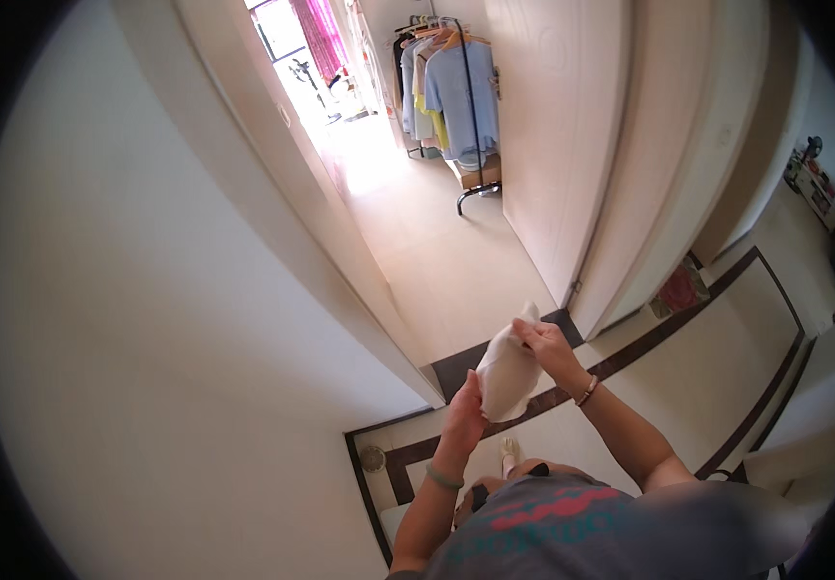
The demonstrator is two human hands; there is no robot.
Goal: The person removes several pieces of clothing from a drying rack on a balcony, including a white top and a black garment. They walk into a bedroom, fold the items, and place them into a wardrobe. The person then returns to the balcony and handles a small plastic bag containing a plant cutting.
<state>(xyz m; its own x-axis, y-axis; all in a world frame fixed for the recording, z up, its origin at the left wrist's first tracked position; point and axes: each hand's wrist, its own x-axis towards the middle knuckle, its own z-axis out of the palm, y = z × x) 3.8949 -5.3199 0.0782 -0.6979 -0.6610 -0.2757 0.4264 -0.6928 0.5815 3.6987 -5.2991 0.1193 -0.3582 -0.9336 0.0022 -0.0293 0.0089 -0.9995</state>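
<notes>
Left hand: the left hand (464, 411) is closing around the lower edge of a white cloth (507, 372), fingers curling up from beneath so the fabric is resting against the palm; a pale green band is circling that wrist.
Right hand: the right hand (545, 345) is pinching the cloth's upper corner between fingertips and thumb, which seems to be keeping the piece stretched between the two hands; a beaded bracelet (587, 391) is sitting on that wrist.
Cloth: it is hanging in front of the person's chest, held in the air between both hands, well above the floor; it is looking soft, thin and matte, folding into a rounded, pouch-like shape with one pointed tip poking up past the right hand.
Person: a grey printed top is showing at the lower edge, and one foot is standing on the tiles just below the hands.
Floor: the floor (630, 406) is lying in pale glossy tiles edged by a dark inlaid border strip that is running diagonally beneath the hands.
Wall: a plain white wall (146, 338) is filling the left side, smooth and bare.
Door: a light wooden door (553, 126) is standing open beyond the hands.
Room beyond: a black clothes rack (451, 87) is carrying shirts on hangers in bright window light.
</notes>
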